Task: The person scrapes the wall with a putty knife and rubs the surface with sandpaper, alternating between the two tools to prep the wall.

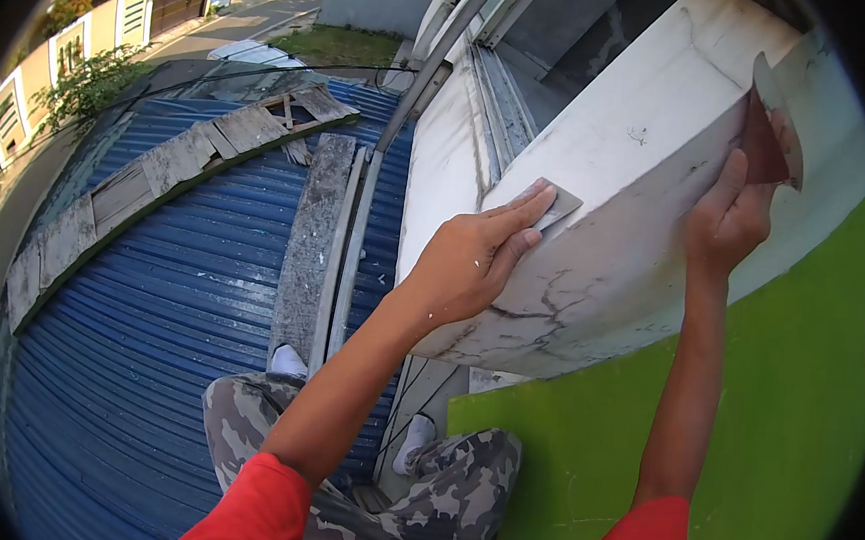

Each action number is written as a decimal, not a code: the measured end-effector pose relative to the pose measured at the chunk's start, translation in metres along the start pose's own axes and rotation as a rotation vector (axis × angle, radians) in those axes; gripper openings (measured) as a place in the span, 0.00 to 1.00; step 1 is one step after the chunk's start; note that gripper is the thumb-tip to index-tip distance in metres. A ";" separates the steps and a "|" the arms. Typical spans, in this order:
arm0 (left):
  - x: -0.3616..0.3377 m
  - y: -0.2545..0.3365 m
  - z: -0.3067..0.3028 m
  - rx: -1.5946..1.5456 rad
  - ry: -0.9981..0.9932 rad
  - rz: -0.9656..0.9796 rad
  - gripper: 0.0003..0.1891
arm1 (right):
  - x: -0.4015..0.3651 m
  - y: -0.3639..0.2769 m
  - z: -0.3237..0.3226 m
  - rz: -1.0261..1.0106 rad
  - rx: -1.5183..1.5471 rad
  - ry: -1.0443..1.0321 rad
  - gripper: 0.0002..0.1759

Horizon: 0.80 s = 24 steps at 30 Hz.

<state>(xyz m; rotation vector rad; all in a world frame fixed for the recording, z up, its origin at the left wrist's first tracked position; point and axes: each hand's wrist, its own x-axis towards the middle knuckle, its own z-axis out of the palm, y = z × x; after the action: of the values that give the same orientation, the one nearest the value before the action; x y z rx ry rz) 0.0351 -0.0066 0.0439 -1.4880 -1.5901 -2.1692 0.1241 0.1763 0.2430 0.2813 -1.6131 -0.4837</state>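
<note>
My left hand (489, 249) presses a small flat grey piece (560, 209), which looks like sandpaper, against the top face of a white wall ledge (613, 132) near its edge. White specks dot the back of this hand. My right hand (732, 216) grips a curled sheet of sandpaper (765, 148), dark red on one side and greyish on the other, beside the ledge's side face. Some of its fingers are hidden behind the sheet. Dark cracks and stains (550, 308) run across the ledge's lower side.
Below on the left lies a blue corrugated roof (183, 253) with a weathered plank (317, 232) and a metal post (437, 60). A window frame (504, 104) adjoins the ledge. A green wall (640, 455) stands at lower right. My white-socked feet (415, 444) show below.
</note>
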 end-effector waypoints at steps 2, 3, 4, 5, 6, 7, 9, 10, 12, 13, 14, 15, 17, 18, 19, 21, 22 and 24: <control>0.001 0.004 -0.001 0.018 0.006 -0.006 0.23 | -0.066 -0.041 -0.016 -0.137 -0.041 -0.264 0.22; -0.007 0.000 0.002 0.011 0.025 -0.011 0.23 | -0.105 -0.046 -0.036 -0.235 -0.014 -0.448 0.21; -0.012 -0.004 0.004 0.008 0.045 -0.011 0.23 | -0.127 -0.044 -0.047 -0.335 0.013 -0.625 0.22; -0.018 -0.008 0.005 0.024 0.057 0.022 0.23 | -0.120 -0.034 -0.049 -0.347 -0.061 -0.575 0.22; -0.016 -0.005 0.003 0.019 0.038 -0.011 0.23 | -0.103 -0.021 -0.049 -0.356 -0.136 -0.523 0.21; -0.012 0.000 0.002 0.008 0.015 -0.049 0.23 | -0.082 -0.009 -0.049 -0.361 -0.212 -0.478 0.21; 0.005 0.010 0.002 -0.006 -0.007 -0.063 0.23 | -0.013 0.014 -0.039 -0.225 -0.395 -0.194 0.20; 0.022 0.017 0.001 -0.011 -0.006 -0.025 0.22 | 0.010 0.032 -0.033 -0.156 -0.380 -0.059 0.19; 0.054 0.032 -0.001 -0.019 0.005 0.059 0.21 | 0.053 0.059 -0.022 -0.132 -0.157 0.114 0.16; 0.062 0.037 -0.001 0.000 0.019 0.100 0.21 | 0.061 0.054 -0.020 0.164 -0.165 0.048 0.17; 0.068 0.039 -0.001 0.020 0.032 0.142 0.21 | 0.065 0.046 -0.015 0.459 -0.172 -0.019 0.17; 0.070 0.038 -0.001 0.039 0.043 0.183 0.20 | 0.060 0.039 -0.013 0.550 -0.115 -0.056 0.18; 0.051 0.022 0.001 -0.011 0.039 0.168 0.21 | 0.041 0.023 -0.015 0.733 -0.015 -0.131 0.21; 0.037 0.019 0.002 -0.042 0.029 0.164 0.21 | 0.010 0.008 -0.008 0.301 0.038 -0.077 0.22; 0.019 0.021 -0.002 -0.020 -0.014 -0.003 0.21 | -0.021 -0.006 -0.002 -0.133 0.077 -0.040 0.23; -0.018 0.007 0.003 -0.052 0.011 -0.083 0.22 | -0.099 -0.048 -0.028 -0.137 0.029 -0.441 0.23; -0.031 -0.003 0.003 -0.060 0.033 -0.132 0.22 | -0.115 -0.042 -0.032 -0.252 0.015 -0.495 0.23; -0.040 -0.014 0.003 -0.031 0.028 -0.111 0.22 | -0.134 -0.012 -0.040 -0.480 -0.009 -0.590 0.24</control>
<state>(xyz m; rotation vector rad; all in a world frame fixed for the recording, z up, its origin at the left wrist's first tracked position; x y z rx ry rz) 0.0505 -0.0164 0.0057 -1.4033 -1.6762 -2.2714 0.1763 0.2216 0.1213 0.5631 -2.1188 -1.0104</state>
